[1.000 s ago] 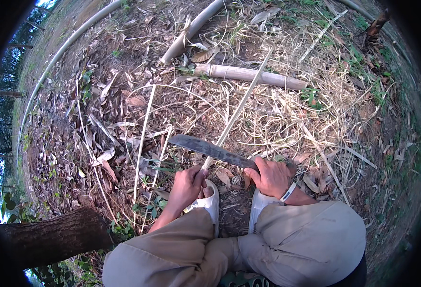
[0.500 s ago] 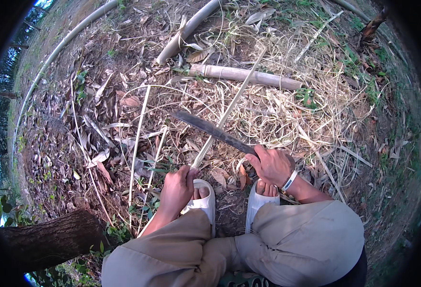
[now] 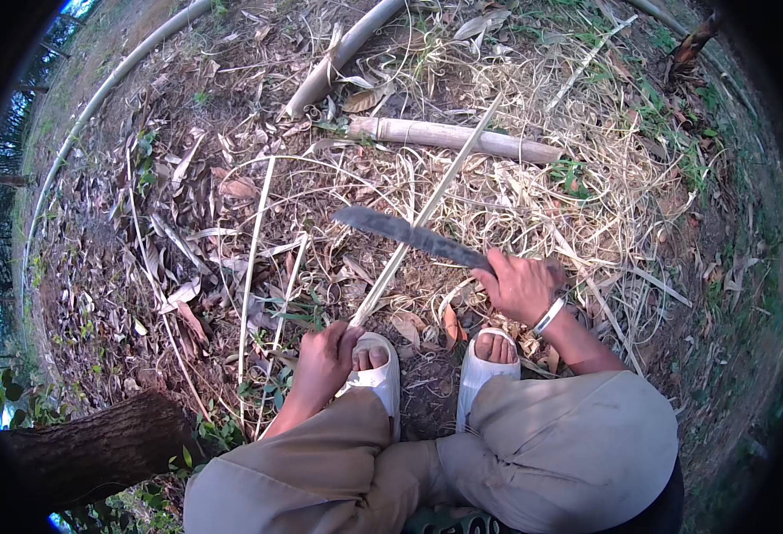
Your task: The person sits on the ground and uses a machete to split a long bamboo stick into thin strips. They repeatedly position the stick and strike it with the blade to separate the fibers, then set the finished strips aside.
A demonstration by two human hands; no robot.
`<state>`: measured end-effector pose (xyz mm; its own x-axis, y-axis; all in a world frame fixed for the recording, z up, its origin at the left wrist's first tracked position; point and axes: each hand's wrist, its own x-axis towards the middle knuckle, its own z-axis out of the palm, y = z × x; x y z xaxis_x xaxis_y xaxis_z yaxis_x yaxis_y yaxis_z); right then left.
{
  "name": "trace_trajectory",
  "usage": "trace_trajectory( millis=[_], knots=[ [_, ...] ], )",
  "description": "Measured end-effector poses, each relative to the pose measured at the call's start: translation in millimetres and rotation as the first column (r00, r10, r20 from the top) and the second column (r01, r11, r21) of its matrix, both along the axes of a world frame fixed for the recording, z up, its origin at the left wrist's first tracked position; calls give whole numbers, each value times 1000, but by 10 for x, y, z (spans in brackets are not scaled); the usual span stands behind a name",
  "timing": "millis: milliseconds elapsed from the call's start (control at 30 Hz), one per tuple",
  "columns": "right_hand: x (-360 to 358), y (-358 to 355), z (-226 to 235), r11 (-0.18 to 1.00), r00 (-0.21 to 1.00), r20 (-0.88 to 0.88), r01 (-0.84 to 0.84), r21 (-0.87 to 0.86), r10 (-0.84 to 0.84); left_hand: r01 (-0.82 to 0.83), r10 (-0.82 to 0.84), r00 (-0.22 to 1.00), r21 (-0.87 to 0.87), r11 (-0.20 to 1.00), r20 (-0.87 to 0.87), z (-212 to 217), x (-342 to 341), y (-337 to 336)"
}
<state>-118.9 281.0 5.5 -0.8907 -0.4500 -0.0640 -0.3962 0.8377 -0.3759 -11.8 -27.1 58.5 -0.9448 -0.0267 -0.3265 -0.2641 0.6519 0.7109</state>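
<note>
My left hand (image 3: 322, 360) is closed round the near end of a long pale bamboo strip (image 3: 454, 171), which slants away to the far right. My right hand (image 3: 525, 287) grips the handle of a machete (image 3: 391, 228); the fingers hide most of that handle. The dark blade points left and lies across the strip, about midway along it. Whether its edge touches the strip I cannot tell. The strip's far part passes over a thick bamboo pole piece (image 3: 507, 148) on the ground.
Curly pale shavings (image 3: 534, 209) and dry leaves cover the ground. Another bamboo pole (image 3: 342, 62) lies farther off. Thin strips (image 3: 255, 267) lie left of my left hand. A tree trunk (image 3: 97, 445) juts in at lower left. My feet in white sandals (image 3: 476, 383) stand just below the hands.
My right hand has moved a little right and toward me, drawing the machete along with it. My left hand has shifted slightly left and nearer, still on the bamboo strip.
</note>
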Motion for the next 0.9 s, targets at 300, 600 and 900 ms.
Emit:
trace_trajectory(
  millis=[300, 600, 900],
  knots=[
    [35, -7, 58, 983, 982, 53, -178, -48, 181, 8, -9, 1000, 25, 1000, 21, 19, 96, -84],
    [78, -59, 194, 941, 940, 69, -331, -64, 335, -24, 25, 997, -14, 1000, 77, 8, 313, -169],
    [-23, 15, 39, 965, 965, 59, -259, 35, 256, -85, 85, 990, -5, 996, 112, -1, 446, -174]
  ],
)
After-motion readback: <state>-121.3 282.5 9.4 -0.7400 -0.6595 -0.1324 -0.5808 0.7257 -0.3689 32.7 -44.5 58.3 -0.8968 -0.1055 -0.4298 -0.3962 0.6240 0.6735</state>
